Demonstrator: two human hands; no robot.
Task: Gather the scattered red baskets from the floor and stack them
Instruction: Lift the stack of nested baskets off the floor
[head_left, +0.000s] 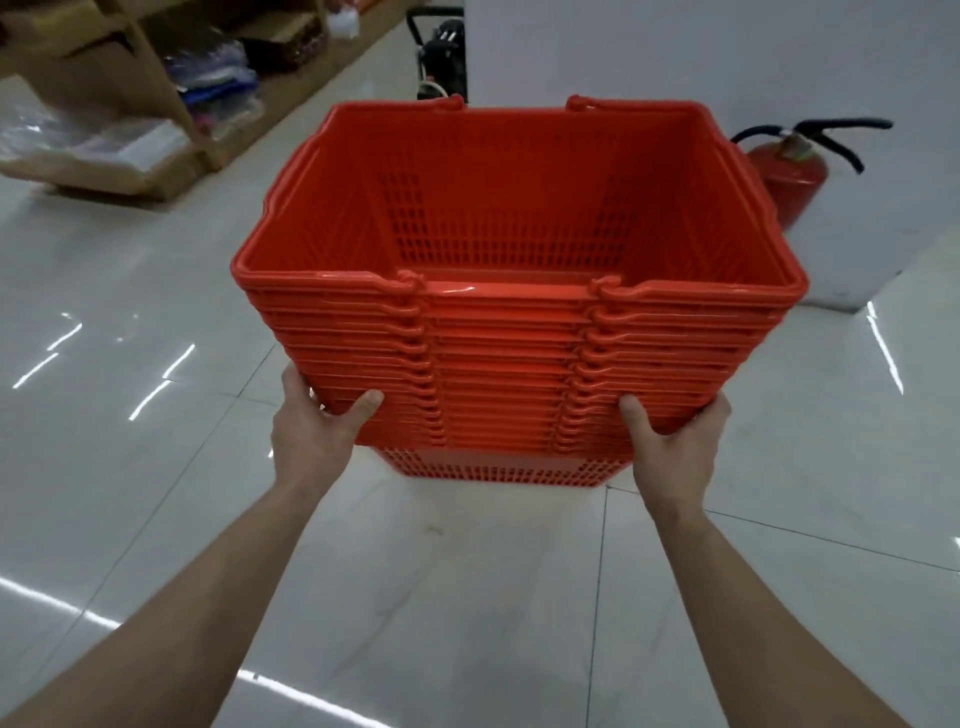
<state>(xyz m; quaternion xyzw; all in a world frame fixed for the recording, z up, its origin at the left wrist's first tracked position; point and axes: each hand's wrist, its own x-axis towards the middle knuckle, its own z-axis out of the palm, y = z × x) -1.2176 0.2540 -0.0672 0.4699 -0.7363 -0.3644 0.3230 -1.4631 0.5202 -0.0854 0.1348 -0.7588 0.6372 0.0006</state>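
Note:
A tall stack of several nested red baskets (511, 343) fills the middle of the head view, held up above the tiled floor. The top basket is empty, its handles folded down along the rim. My left hand (319, 431) grips the lower left corner of the stack, thumb pressed on the near side. My right hand (672, 441) grips the lower right corner the same way. Fingers of both hands are hidden behind the baskets. No loose basket shows on the floor.
A red fire extinguisher (784, 182) stands against the white wall (727, 52) at the right. Wooden shelving (156, 104) with packaged goods runs along the left. A black wheeled cart (441, 52) sits at the back. Glossy white floor tiles (467, 597) lie below.

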